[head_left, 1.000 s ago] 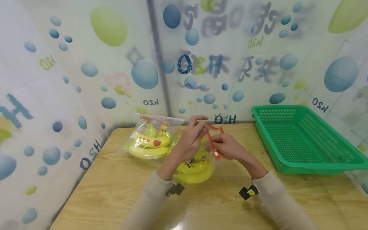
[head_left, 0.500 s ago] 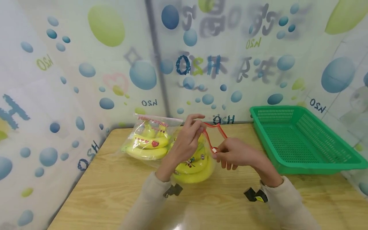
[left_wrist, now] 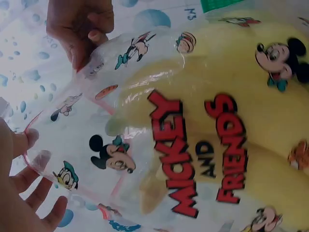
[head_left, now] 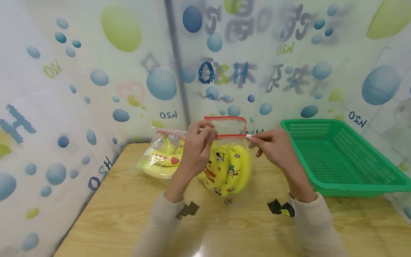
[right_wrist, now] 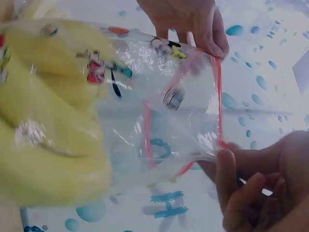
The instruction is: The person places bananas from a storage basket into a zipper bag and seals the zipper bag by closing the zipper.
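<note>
In the head view my left hand (head_left: pixel 196 148) pinches the left end of the red zip edge of a clear zip bag (head_left: pixel 236 141). My right hand (head_left: pixel 273 146) pinches the other end, at the white slider (head_left: pixel 248 136). The mouth of the bag gapes as a red-edged loop. Yellow bananas (head_left: pixel 244 164) fill the bag, which carries "Mickey and Friends" cartoon print, plain in the left wrist view on the bag (left_wrist: pixel 159 125). From the right wrist, thumb and finger of the right hand (right_wrist: pixel 260 183) grip the red corner; the left hand (right_wrist: pixel 198 21) holds the opposite one.
Behind the left hand lies a second clear zip bag (head_left: pixel 160 160) of bananas with a pink top strip and strawberry print. A green plastic basket (head_left: pixel 356 189) stands at the right of the wooden table (head_left: pixel 118 214). A patterned curtain (head_left: pixel 128 89) hangs behind.
The zip bag's mouth has risen and is stretched wider, its printed side now facing me. My left hand moved slightly left; my right hand released, regripped lower, then rose to the right.
</note>
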`<state>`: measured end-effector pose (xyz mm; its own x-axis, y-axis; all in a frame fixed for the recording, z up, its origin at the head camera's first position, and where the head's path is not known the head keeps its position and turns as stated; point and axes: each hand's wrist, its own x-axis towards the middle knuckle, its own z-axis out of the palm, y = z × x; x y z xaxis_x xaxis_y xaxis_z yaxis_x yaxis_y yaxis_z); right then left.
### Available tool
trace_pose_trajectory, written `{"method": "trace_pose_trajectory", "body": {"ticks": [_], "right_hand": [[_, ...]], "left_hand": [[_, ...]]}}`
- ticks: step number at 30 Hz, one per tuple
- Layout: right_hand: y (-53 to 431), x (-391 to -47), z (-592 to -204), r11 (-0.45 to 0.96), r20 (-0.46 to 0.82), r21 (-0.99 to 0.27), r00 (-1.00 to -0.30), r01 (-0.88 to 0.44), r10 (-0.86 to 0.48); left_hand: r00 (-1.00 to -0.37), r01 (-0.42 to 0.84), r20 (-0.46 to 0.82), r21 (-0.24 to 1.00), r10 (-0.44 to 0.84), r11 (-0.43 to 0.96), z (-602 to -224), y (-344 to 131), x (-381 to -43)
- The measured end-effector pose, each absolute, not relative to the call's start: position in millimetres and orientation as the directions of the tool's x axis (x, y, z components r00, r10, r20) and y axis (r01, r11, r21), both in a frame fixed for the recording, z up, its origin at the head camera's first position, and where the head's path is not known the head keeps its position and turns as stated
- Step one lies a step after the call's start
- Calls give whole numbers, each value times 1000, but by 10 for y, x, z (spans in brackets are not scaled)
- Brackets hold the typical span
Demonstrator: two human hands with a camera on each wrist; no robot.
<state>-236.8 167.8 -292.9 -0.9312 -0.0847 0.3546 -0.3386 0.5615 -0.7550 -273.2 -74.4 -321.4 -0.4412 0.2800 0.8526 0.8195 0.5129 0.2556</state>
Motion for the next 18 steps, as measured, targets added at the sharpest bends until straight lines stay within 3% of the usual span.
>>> {"method": "trace_pose_trajectory", "body": {"ticks": [7, 10, 13, 18], "right_hand": [[1719, -2484, -2972, 415, 513, -792, -857, -449, 53], [1752, -2557, -3019, 327, 551, -805, -828, -496, 101], [1807, -2612, -3049, 276, 577, -800, -810, -532, 111], [1936, -2613, -3079, 313, 556, -805, -826, -505, 97]], "left_hand": [[-205, 766, 927, -47, 313, 641, -3172, -642, -2566], [-158, 763, 924, -110, 349, 638, -3158, -541, -2465], [-203, 754, 901, -107, 384, 648, -3132, -445, -2389], [-393, 737, 821, 12, 413, 676, -3064, -339, -2325]]}}
